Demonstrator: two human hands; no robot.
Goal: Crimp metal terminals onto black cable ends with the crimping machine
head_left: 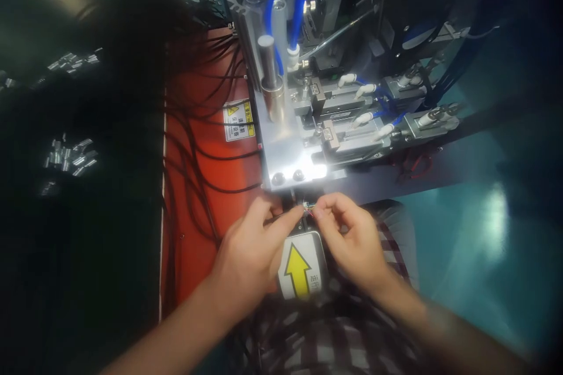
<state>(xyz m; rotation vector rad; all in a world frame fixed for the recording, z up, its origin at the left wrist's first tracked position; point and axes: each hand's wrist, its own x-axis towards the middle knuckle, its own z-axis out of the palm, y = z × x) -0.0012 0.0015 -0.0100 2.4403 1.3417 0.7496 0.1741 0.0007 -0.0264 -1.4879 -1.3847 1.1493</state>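
Observation:
Just in front of the machine's front edge, my two hands meet with fingertips close together. My right hand (354,240) pinches several thin coloured wires (311,208) between thumb and fingers. My left hand (253,240) has its thumb stretched to a small shiny piece (305,205) at the ends of these wires. Its fingers are bent and partly hidden, and the piece is too small to name. Under the hands is a white plate (288,290) with a yellow arrow (298,269).
A metal machine (285,146) with cylinders and blue air hoses (303,0) stands ahead. Black cables (193,170) cross the red surface (229,181) at left, near a warning label (240,120). Small shiny metal pieces (70,155) lie far left. Red-handled pliers (416,168) lie at right.

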